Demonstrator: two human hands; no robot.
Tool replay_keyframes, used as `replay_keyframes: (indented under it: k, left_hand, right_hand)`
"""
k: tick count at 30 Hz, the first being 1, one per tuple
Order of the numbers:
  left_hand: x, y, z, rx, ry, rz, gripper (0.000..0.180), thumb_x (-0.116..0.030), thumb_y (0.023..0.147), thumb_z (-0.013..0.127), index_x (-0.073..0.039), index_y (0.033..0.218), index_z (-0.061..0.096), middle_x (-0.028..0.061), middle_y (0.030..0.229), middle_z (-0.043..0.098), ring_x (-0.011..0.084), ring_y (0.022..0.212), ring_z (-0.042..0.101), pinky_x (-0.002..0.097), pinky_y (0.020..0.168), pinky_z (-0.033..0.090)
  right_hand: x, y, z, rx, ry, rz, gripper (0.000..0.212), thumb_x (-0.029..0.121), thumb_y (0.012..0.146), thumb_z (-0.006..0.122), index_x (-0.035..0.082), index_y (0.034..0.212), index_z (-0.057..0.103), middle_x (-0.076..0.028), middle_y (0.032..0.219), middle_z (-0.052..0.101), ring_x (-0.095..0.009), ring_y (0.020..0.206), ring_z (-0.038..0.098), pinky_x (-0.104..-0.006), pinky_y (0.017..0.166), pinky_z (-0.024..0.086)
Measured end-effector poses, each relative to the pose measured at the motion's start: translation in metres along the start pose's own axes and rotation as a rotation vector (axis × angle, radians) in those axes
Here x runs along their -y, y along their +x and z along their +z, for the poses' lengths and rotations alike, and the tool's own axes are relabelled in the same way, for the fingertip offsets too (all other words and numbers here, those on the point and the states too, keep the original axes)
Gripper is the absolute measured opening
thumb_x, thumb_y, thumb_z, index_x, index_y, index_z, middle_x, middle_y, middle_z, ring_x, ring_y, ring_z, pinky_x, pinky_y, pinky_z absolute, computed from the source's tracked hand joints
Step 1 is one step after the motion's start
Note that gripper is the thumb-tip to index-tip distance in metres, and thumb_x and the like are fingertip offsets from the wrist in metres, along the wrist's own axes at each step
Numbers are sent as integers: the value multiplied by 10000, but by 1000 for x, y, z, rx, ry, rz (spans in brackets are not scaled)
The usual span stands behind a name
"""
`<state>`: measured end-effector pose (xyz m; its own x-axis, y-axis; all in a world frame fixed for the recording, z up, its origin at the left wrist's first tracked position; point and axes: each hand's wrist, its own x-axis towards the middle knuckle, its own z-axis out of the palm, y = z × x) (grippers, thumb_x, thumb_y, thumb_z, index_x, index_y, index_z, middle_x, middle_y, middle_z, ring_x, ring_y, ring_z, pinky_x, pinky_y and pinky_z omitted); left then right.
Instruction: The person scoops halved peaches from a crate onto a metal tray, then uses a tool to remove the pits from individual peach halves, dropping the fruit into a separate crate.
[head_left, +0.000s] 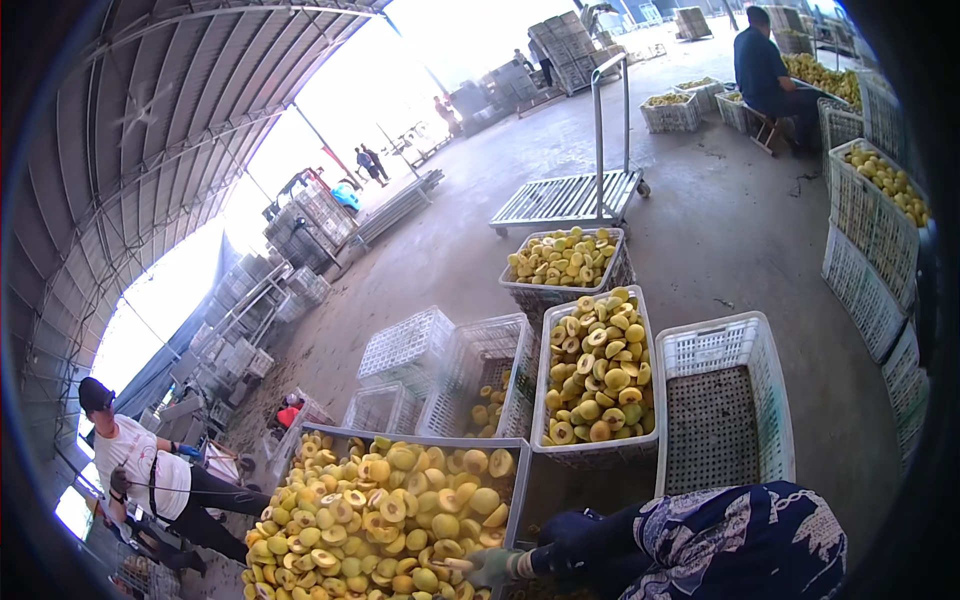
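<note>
A large grey-rimmed bin [519, 490] at the lower left is heaped with halved yellow peaches [385, 505], many showing their stone hollows. My right hand [492, 567], in a grey-green glove, reaches over the bin's right side into the heap. Its fingers look closed around a pale, narrow shape that I cannot make out. The dark sleeve and patterned navy cloth [740, 545] fill the lower right. Just beyond the bin stands a white crate [548, 400] full of peach halves, beside a white crate [778, 420] with a bare dark bottom. My left hand is out of view.
Another crate of peach halves [570, 262] stands farther off, before a metal trolley [560, 203]. Left of it are stacked pale crates [405, 345]. A person in a white shirt [135, 460] stands at left; another sits [765, 80] at far right near crates of fruit [885, 185].
</note>
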<state>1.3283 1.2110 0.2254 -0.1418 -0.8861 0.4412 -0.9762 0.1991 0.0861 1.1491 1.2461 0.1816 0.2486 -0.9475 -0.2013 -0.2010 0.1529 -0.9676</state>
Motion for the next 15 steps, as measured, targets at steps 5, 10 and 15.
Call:
replay_keyframes:
  k: [5,10,15]
  left_hand:
    - [1,4,-7,8,-21,-13,430,-295,873,573,-25,1206,543,199,1148,578,385,978,557,455,866,440]
    - [13,-8,-11,-19,-109,-13,421,-283,878,571,-22,1208,543,201,1147,579,383,966,565,450,856,448]
    - [22,-23,-22,-84,-334,13,413,-271,883,569,-19,1209,542,202,1146,580,381,954,572,446,845,456]
  right_hand:
    - [-4,-6,-4,46,-125,3,402,372,807,576,110,1111,595,-115,999,648,-249,952,613,-362,827,457]
    - [0,-20,-4,89,-168,-30,431,439,805,561,107,1072,624,-137,996,657,-279,961,619,-369,817,464]
    - [-5,-28,10,-36,-188,-3,372,387,785,565,117,1032,636,-118,908,659,-264,883,627,-359,757,476]
